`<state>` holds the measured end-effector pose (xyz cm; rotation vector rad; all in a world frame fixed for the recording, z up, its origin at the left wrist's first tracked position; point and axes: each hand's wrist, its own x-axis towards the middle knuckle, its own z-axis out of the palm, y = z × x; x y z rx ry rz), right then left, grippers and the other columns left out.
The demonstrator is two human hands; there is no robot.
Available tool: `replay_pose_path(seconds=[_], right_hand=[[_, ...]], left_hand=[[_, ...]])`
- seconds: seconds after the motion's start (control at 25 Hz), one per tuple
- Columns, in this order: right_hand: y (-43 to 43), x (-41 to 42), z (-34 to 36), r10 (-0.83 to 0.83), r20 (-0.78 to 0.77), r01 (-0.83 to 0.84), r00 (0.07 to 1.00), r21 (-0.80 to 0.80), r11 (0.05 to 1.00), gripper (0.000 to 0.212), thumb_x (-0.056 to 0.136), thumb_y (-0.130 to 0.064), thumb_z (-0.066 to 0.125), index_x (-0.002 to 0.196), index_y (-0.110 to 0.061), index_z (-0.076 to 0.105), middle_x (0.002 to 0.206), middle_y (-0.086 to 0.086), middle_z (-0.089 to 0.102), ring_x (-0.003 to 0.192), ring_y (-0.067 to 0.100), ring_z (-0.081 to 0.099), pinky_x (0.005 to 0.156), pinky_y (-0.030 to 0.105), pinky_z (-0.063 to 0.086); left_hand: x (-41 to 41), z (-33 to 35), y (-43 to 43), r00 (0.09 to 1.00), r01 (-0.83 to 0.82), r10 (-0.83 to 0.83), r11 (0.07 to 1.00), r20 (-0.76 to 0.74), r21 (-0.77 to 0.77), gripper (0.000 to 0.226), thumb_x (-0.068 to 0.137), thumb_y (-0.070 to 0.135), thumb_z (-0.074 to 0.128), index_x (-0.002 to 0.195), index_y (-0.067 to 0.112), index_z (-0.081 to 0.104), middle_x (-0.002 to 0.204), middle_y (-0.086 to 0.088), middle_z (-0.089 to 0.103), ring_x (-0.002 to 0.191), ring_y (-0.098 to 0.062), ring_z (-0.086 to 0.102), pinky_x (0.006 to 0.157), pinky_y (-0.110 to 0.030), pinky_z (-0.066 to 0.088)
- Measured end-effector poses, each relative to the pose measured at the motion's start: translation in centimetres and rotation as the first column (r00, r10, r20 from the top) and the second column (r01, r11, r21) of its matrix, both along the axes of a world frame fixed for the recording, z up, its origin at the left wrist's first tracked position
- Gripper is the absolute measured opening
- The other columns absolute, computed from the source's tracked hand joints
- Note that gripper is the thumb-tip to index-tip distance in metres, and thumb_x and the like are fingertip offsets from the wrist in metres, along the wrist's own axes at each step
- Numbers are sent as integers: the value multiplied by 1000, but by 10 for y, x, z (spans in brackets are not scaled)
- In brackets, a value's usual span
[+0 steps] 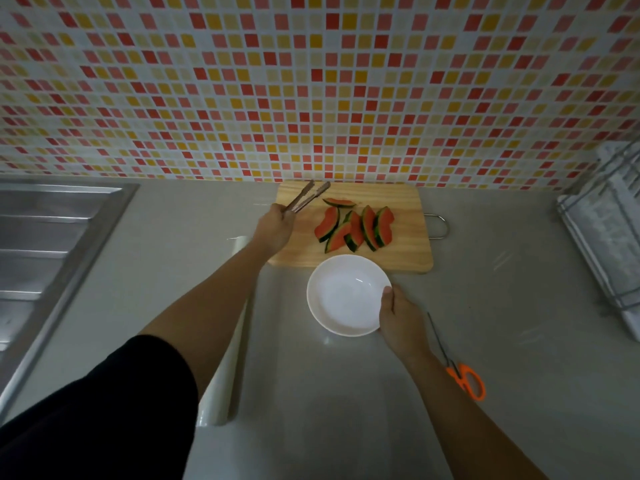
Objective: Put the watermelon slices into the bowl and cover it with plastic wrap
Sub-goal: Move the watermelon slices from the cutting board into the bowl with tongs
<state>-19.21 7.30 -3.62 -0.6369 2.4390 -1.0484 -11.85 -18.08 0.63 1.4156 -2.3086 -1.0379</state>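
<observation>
Several watermelon slices with green rind lie in a loose row on a wooden cutting board. An empty white bowl stands on the counter just in front of the board. My right hand grips the bowl's right rim, thumb over the edge. My left hand holds metal tongs at the board's left end, their tips apart and pointing toward the wall, left of the slices. A roll of plastic wrap lies on the counter under my left forearm, partly hidden.
Orange-handled scissors lie to the right of my right wrist. A steel sink fills the left side. A wire dish rack stands at the right edge. A mosaic tiled wall runs behind the board.
</observation>
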Motion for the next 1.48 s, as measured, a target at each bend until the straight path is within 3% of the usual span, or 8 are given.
replay_pose_path(seconds=[0.2, 0.6, 0.76, 0.84, 0.92, 1.0, 1.12, 1.48], right_hand=[[-1, 0, -1, 6, 6, -6, 1000, -10, 1000, 36, 100, -30, 29, 102, -7, 57, 97, 14, 66, 78, 22, 54, 64, 29, 40], [-2, -1, -2, 6, -39, -5, 999, 14, 1000, 36, 99, -29, 29, 99, -7, 57, 95, 13, 66, 83, 26, 59, 65, 29, 42], [-2, -1, -2, 5, -26, -5, 1000, 9, 1000, 37, 100, -29, 29, 99, -6, 58, 95, 14, 66, 84, 29, 60, 66, 31, 44], [-2, -1, -2, 5, -26, -5, 1000, 5, 1000, 37, 100, -29, 29, 97, -6, 58, 94, 14, 66, 82, 26, 58, 66, 30, 42], [-3, -1, -2, 0, -30, 0, 1000, 3, 1000, 37, 100, -29, 29, 98, -6, 58, 94, 13, 66, 81, 24, 58, 65, 31, 42], [-4, -1, -2, -4, -26, 4, 1000, 11, 1000, 37, 100, -30, 29, 100, -6, 58, 96, 13, 65, 83, 24, 58, 67, 34, 46], [-4, -2, -2, 4, -18, -4, 1000, 22, 1000, 38, 100, -31, 28, 102, -7, 57, 98, 14, 65, 84, 25, 57, 70, 36, 48], [-4, -3, -2, 13, -18, -12, 1000, 26, 1000, 39, 100, -30, 28, 104, -5, 57, 100, 16, 66, 85, 28, 58, 67, 29, 38]], left_hand=[[36, -1, 10, 990, 129, -103, 935, 96, -331, 43, 94, 36, 57, 124, 5, 62, 108, -19, 70, 98, -35, 65, 85, -34, 49], [31, -22, 44, 964, 210, -119, 889, 239, -406, 33, 95, 29, 54, 115, 5, 64, 94, -22, 68, 87, -41, 64, 72, -38, 49], [29, -22, 45, 994, 85, -63, 961, 92, -261, 26, 93, 28, 57, 87, 5, 68, 70, -14, 65, 68, -33, 59, 58, -30, 43], [34, -27, 44, 993, -77, 80, 996, -91, 35, 27, 92, 28, 58, 72, 10, 64, 59, -3, 53, 56, -24, 48, 48, -24, 34], [38, -29, 41, 908, -219, 345, 875, -238, 431, 27, 91, 26, 60, 69, 9, 61, 61, -3, 50, 47, -18, 39, 43, -21, 29], [42, -31, 39, 861, -251, 462, 751, -214, 611, 22, 91, 26, 59, 78, 9, 61, 62, -3, 51, 44, -14, 36, 38, -19, 27], [48, -34, 40, 880, -239, 439, 741, -183, 628, 25, 93, 31, 57, 77, 11, 59, 61, -3, 53, 46, -13, 38, 40, -21, 28], [53, -20, 52, 929, -281, 342, 902, -143, 329, 31, 93, 29, 57, 64, 17, 60, 68, -5, 55, 54, -17, 44, 56, -26, 36]])
